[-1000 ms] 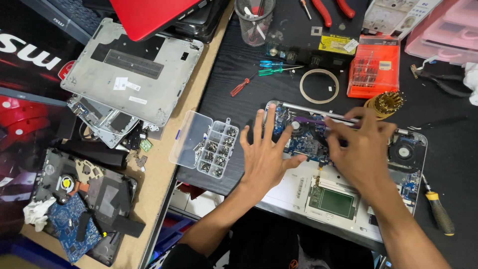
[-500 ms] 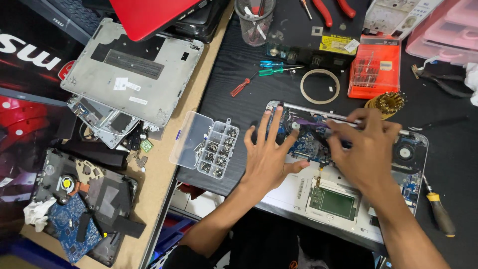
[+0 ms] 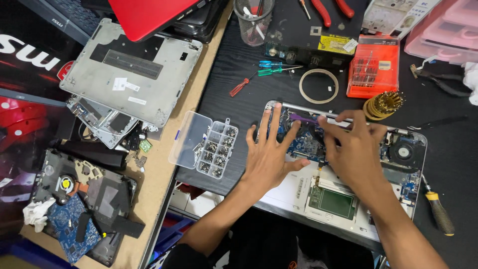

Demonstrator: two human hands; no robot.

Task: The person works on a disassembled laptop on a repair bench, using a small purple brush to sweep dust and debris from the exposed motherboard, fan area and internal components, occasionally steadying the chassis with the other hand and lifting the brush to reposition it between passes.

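Two hands over one opened laptop [image 3: 348,209]: left hand [image 3: 269,159], fingers spread wide, pressed flat on its blue circuit board [image 3: 306,144]; right hand [image 3: 356,152], fingers pinched narrow around one purple-handled tool [image 3: 303,118]. One clear screw organiser [image 3: 206,144] at 9 o'clock on the black worktop [image 3: 234,65]. At 12 o'clock, one tape ring [image 3: 318,85], three small screwdrivers [image 3: 269,69], one orange bit case [image 3: 373,67].

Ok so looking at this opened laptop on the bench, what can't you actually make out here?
Head view only:
- Circuit board in the opened laptop: middle hidden under the left hand and right hand.
- Purple tool: its tip is covered by the right hand's fingers.
- Parts in the clear compartment box: too small to identify.
- Pink drawers: cut off by the top-right edge.
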